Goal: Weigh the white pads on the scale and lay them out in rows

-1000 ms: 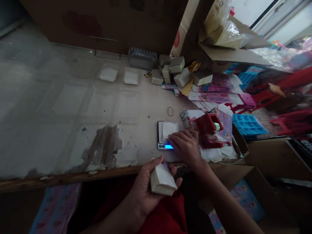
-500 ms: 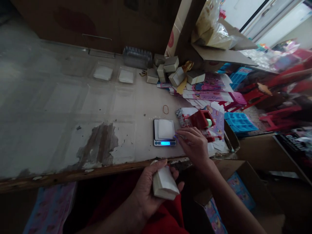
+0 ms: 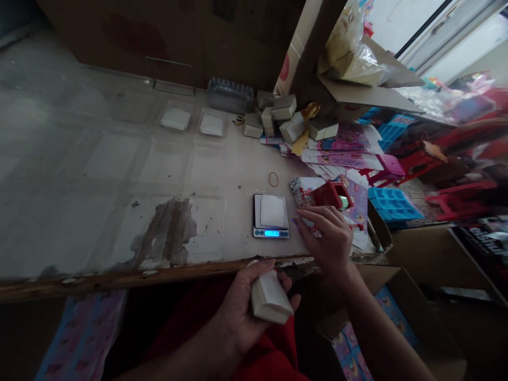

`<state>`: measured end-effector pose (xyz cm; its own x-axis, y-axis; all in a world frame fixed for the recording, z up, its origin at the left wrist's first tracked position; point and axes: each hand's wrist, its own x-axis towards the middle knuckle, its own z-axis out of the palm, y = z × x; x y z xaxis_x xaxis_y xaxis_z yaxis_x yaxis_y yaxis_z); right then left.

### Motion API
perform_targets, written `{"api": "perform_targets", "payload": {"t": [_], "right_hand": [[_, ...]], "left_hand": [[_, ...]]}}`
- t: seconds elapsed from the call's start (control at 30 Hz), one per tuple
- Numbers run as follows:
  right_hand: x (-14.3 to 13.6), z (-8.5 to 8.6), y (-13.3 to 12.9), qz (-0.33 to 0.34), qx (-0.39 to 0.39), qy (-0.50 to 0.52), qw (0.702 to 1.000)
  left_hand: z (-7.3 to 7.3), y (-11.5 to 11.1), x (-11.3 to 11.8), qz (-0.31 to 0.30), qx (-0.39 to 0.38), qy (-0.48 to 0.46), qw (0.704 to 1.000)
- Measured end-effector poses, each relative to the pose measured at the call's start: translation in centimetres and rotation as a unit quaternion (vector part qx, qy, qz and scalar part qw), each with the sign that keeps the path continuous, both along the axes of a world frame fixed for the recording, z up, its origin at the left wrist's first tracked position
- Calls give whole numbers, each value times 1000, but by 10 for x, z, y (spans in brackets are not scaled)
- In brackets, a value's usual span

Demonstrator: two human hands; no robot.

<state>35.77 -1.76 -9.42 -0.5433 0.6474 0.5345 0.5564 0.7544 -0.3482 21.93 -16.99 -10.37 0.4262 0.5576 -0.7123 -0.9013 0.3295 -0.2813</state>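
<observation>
My left hand (image 3: 248, 301) is wrapped round a thick stack of white paper pieces (image 3: 272, 299) below the table's front edge. A small digital scale (image 3: 271, 233) with a lit blue display lies on the table, bearing a thin white stack (image 3: 273, 211). Just right of the scale is my right hand (image 3: 325, 233), apart from it, thumb and fingertips near each other with a small gap and nothing visible between them. A rubber band (image 3: 273, 179) lies behind the scale.
A red tape dispenser (image 3: 331, 196) stands beyond my right hand. Behind it are printed cards (image 3: 341, 157) and several banded paper blocks (image 3: 284, 107). Clear trays (image 3: 212, 123) line the table's left part. A cardboard box (image 3: 413, 312) is at lower right.
My right hand has drawn back to the right, away from the scale and its stack. My left hand keeps its hold on the thick stack. The view has shifted slightly.
</observation>
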Motion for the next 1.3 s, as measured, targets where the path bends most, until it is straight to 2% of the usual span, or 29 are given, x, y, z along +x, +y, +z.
{"api": "perform_targets", "payload": {"t": [0.1,0.17,0.23,0.3,0.37,0.43,0.57,0.73,0.9,0.97,1.07,1.2,1.3], "right_hand": [[-4,5,-3,8,-51,12,999],[-6,14,-10,36,-167,11,985],[-9,26,-20,91,-317,-13,944],[-12,37,-31,159,-406,-57,898],[-15,43,-42,208,-412,-104,881],[-17,43,-48,225,-391,-133,882],[-17,38,-51,197,-420,-135,876],[-11,35,-47,192,-513,-76,834],[-8,35,-44,198,-553,-50,808],[-7,35,-43,195,-558,-48,805],[-4,36,-43,185,-544,-36,818],[3,33,-48,147,-489,-27,859],[7,27,-53,127,-410,-39,902]], "left_hand": [[-1,1,-3,7,5,0,1000],[-1,3,-5,16,14,8,1000],[0,6,-8,21,24,16,999],[2,8,-10,19,28,22,999],[4,10,-11,14,29,29,999],[6,11,-11,16,32,43,998],[4,9,-8,14,45,52,998],[-5,6,-6,13,42,46,998],[-11,6,-2,29,52,31,998],[-10,5,-2,33,56,30,997],[-7,5,-1,40,54,41,997],[-3,6,-2,39,52,28,998],[-2,8,-2,49,50,22,997]]}}
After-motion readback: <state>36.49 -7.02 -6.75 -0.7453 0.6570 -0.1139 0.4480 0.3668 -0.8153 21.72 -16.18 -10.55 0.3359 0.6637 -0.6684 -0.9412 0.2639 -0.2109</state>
